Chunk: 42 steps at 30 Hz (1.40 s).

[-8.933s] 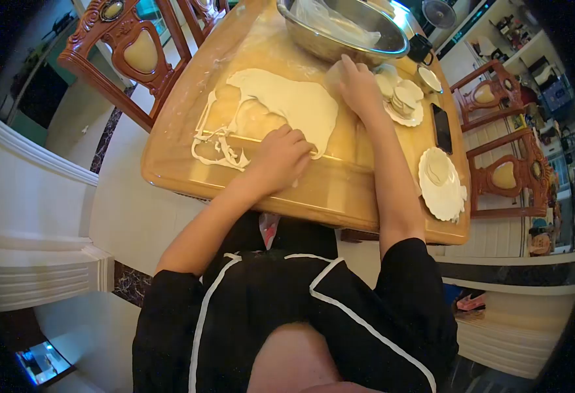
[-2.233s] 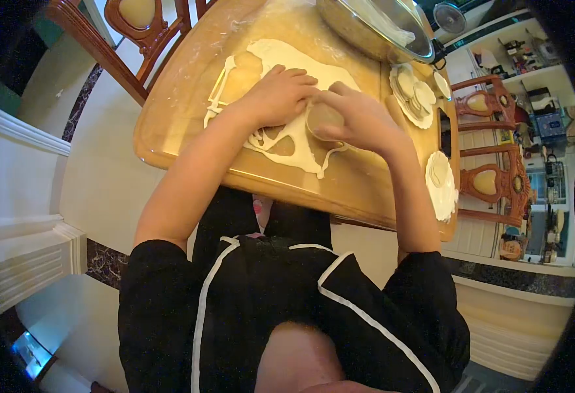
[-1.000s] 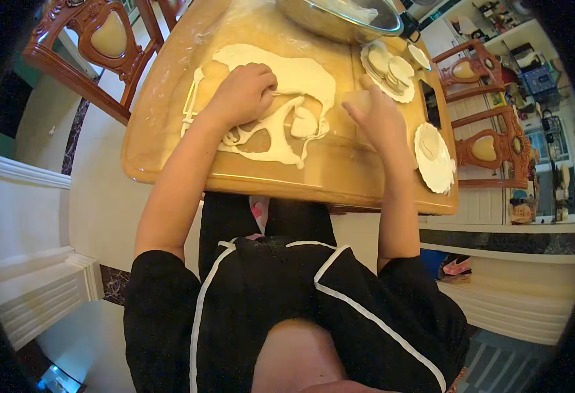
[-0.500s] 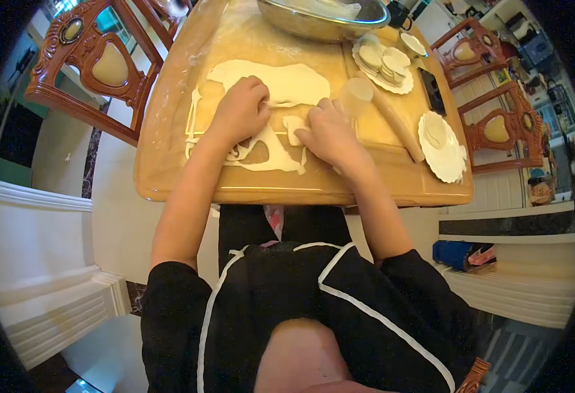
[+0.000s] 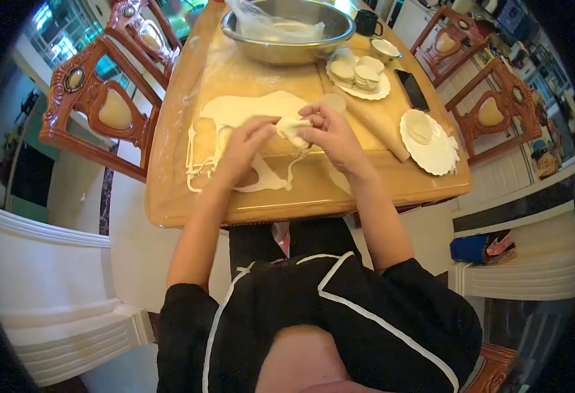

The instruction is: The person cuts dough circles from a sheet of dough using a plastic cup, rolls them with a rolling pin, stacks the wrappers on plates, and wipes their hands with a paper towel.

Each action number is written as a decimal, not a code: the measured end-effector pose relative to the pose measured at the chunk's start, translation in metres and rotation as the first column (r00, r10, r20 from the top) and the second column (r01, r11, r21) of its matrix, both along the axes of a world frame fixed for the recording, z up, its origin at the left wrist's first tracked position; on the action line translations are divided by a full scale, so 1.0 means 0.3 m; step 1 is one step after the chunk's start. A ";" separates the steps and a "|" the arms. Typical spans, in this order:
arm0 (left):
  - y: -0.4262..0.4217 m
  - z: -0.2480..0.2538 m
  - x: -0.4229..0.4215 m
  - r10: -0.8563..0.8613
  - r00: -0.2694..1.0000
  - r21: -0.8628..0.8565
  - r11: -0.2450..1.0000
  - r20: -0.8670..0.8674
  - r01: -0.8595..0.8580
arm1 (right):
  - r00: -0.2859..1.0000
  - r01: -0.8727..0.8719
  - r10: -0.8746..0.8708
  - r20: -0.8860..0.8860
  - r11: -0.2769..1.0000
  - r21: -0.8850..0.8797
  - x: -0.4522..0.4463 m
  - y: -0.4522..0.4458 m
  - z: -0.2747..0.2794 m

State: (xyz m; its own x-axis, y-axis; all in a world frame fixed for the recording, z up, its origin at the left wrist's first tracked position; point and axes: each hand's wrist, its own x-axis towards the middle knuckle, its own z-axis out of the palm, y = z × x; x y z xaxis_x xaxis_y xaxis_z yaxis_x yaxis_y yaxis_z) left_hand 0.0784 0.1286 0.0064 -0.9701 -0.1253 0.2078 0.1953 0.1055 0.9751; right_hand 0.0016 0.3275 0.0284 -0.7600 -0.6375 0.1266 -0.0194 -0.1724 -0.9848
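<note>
Hands met low over a wooden table (image 5: 405, 180), where the right hand (image 5: 333, 134) pinched a soft piece of dough (image 5: 291, 129) between thumb and fingers. The left hand (image 5: 245, 145) sat at the piece's other edge, fingers bent and close together, though blur made it impossible to tell whether they gripped it. The piece hung crumpled between the hands, above the near side of a rolled dough sheet (image 5: 255, 108).

Work appeared well under way: dough rounds (image 5: 368, 73) sat piled on a scalloped plate (image 5: 384, 88), and a few thin discs (image 5: 420, 128) lay on a nearer white plate (image 5: 431, 156). The sheet's far part looked whole and uncut, while its near side was holed and trailed thin scraps (image 5: 194, 171), partly hidden by the left forearm.

A see-through cup (image 5: 334, 102) stood just beside the right hand, and a rolling pin (image 5: 376, 128) lay aslant between that hand and the nearer plate. A dark phone (image 5: 412, 90) rested between the plates; beyond were a small bowl (image 5: 384, 49), a black mug (image 5: 367, 23) and a large metal bowl (image 5: 287, 54) holding a plastic bag (image 5: 261, 23)
</note>
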 end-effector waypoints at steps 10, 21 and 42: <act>0.331 -0.034 0.000 0.017 0.997 0.553 0.831 0.076 -0.056 | 0.950 0.279 -0.275 -0.149 0.960 0.006 0.085 0.163 -0.058; 0.408 -0.036 -0.045 0.058 0.947 -0.145 0.989 0.315 -0.013 | 0.739 0.560 -0.410 -0.534 0.815 0.149 0.033 0.274 -0.140; 0.354 -0.068 0.027 -0.064 0.942 -0.741 0.635 -0.330 -0.217 | 0.476 0.711 0.025 -0.879 0.577 0.401 -0.006 0.556 -0.044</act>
State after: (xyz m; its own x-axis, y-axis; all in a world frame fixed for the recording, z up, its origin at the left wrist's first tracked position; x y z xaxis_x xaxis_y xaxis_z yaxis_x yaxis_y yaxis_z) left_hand 0.0865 0.2348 -0.0140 -0.8331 0.1424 0.5344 0.4117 0.8049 0.4273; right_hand -0.0002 0.4944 0.0153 -0.7494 -0.4903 0.4449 -0.6416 0.7036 -0.3053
